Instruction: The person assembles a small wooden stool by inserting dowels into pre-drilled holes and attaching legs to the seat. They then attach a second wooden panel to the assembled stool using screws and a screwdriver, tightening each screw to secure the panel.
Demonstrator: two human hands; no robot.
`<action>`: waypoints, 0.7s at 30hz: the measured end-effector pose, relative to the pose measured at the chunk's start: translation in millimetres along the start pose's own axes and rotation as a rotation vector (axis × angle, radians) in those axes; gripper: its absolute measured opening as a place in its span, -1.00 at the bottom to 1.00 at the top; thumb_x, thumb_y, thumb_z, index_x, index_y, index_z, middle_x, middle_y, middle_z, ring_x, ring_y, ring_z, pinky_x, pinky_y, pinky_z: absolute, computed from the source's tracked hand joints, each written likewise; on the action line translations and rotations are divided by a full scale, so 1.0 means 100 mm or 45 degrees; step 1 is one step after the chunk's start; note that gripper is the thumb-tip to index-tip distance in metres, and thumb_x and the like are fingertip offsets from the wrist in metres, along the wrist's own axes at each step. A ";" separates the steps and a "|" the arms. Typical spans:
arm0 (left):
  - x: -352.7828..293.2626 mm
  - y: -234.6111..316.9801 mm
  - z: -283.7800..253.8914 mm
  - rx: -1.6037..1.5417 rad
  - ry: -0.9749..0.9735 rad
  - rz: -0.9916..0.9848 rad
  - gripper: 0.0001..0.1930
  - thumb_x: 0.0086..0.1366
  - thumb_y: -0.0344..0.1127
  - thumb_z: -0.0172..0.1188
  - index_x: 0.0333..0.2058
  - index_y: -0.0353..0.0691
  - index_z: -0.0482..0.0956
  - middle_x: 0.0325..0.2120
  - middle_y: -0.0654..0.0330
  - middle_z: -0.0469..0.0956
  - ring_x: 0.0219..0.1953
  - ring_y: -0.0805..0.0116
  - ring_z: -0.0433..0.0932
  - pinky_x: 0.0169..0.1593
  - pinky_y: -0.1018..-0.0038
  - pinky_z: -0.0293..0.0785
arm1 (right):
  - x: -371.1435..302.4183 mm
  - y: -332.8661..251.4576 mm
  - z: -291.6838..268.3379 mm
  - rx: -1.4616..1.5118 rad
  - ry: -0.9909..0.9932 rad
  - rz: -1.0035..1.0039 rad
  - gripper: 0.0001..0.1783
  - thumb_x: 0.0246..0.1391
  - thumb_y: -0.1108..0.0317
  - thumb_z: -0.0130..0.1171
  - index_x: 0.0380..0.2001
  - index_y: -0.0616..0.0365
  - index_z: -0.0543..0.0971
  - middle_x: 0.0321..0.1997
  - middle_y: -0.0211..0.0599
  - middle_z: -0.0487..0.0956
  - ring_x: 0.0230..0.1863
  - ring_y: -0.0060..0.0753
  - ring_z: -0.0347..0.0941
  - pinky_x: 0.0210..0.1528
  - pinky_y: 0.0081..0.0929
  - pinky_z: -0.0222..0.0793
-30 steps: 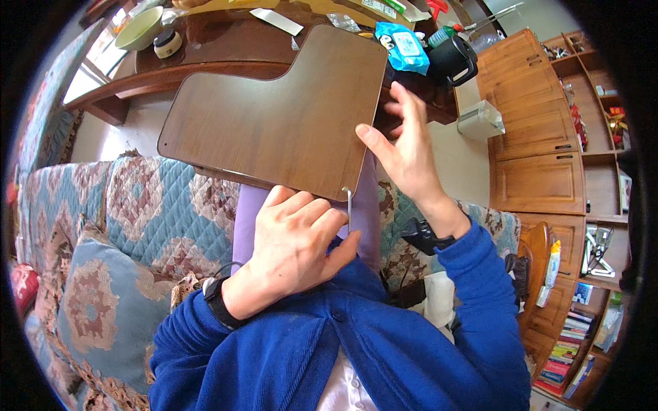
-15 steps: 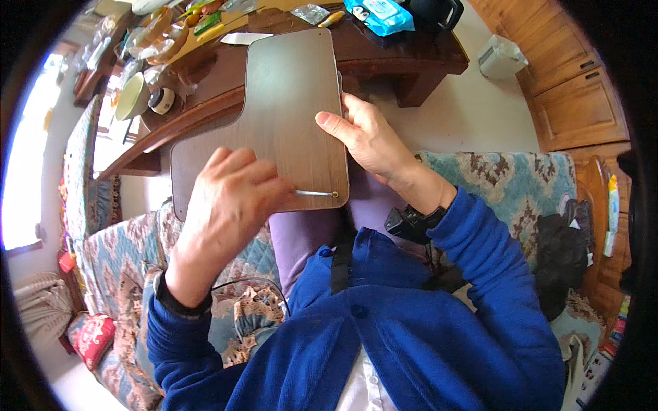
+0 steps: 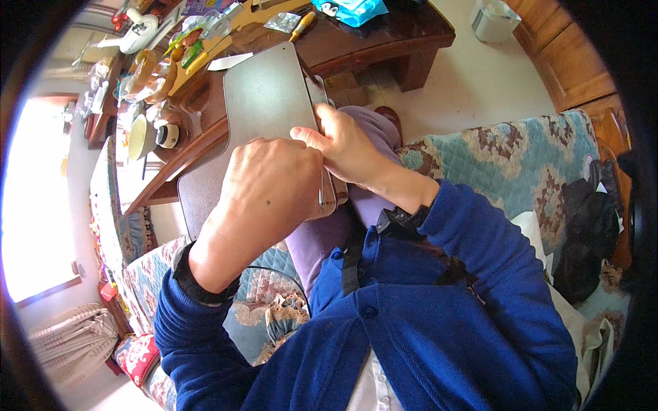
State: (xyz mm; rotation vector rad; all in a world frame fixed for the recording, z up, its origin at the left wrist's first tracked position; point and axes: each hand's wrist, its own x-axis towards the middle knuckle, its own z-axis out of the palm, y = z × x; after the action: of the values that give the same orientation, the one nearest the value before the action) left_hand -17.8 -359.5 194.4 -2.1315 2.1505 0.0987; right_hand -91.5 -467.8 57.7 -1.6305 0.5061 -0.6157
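An L-shaped brown board point(image 3: 264, 89) with rounded corners lies tilted over my lap, its far part reaching toward the dark table. My left hand point(image 3: 271, 181) is closed in a fist over the board, shut on a hex key point(image 3: 321, 194). The key's thin silver shank comes out below the knuckles, its end at the board's near right corner. My fist hides the rest of the tool. My right hand point(image 3: 353, 151) grips the board's right edge, thumb on top and fingers beneath, close beside the left fist. A metal part shows under that edge.
The dark wooden table point(image 3: 384, 48) holds a yellow-handled tool point(image 3: 301, 26), a blue wipes pack point(image 3: 349, 9), a clear plastic bag point(image 3: 282, 22) and a pale green bowl point(image 3: 141, 137). A patterned sofa point(image 3: 480, 147) surrounds me; a black bag point(image 3: 582, 240) rests at right.
The hex key has swung from lying sideways to pointing away from me. My left fist has moved right and away, up against my right hand. The board has tilted, and the view has shifted.
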 end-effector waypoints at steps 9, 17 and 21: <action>-0.02 0.48 0.00 0.172 0.081 0.332 -0.91 0.06 -0.27 0.23 -0.48 -0.13 0.60 -0.52 0.20 0.52 -0.33 0.25 0.54 -0.17 0.32 0.42 | 0.07 -0.09 -0.15 0.632 -0.313 0.241 -0.60 0.22 0.25 0.34 -0.07 0.39 0.59 -0.12 -0.07 0.69 -0.12 -0.35 0.59 -0.03 -0.34 0.52; -0.73 0.62 -0.03 -0.032 -0.052 0.193 -0.70 0.22 -0.03 0.32 -0.37 -0.16 0.60 -0.57 0.28 0.40 -0.43 0.31 0.43 -0.27 0.32 0.27 | 0.08 -0.16 -0.17 0.431 -0.320 0.180 -0.64 0.28 0.26 0.30 -0.06 0.39 0.58 -0.17 -0.29 0.66 -0.17 -0.58 0.51 -0.12 -0.53 0.49; -0.88 0.51 -0.02 -0.161 -0.023 -0.032 -0.68 0.26 -0.05 0.31 -0.24 -0.19 0.69 -0.62 0.25 0.47 -0.53 0.25 0.47 -0.32 0.28 0.31 | 0.11 -0.15 -0.11 0.418 -0.324 0.205 -0.58 0.25 0.25 0.32 -0.02 0.41 0.56 -0.09 -0.10 0.67 -0.13 -0.40 0.59 -0.09 -0.39 0.55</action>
State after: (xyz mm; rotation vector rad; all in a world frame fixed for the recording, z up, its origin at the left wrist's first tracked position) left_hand -68.0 -272.2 206.1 -2.2143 2.1611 0.2569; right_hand -90.6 -480.6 74.7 -1.3177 0.3246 -0.3433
